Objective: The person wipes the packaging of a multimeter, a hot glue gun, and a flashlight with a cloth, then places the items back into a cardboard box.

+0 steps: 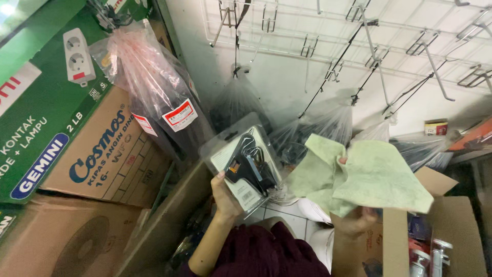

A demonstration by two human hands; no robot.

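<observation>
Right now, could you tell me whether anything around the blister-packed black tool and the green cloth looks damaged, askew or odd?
Nothing looks damaged. The left hand holds the clear blister pack with a black glue-gun-shaped tool tilted, seemingly intact. The right hand holds a crumpled pale green cloth. The open brown cardboard box below has its flaps up, nothing spilled.

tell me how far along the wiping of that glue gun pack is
Done: the glue gun pack is already lifted up in the left hand. In hand: the right hand holds a green cloth beside the pack, apart from it. Left: the cloth has not met the pack yet. More packaged items show in the open box at right.
</observation>
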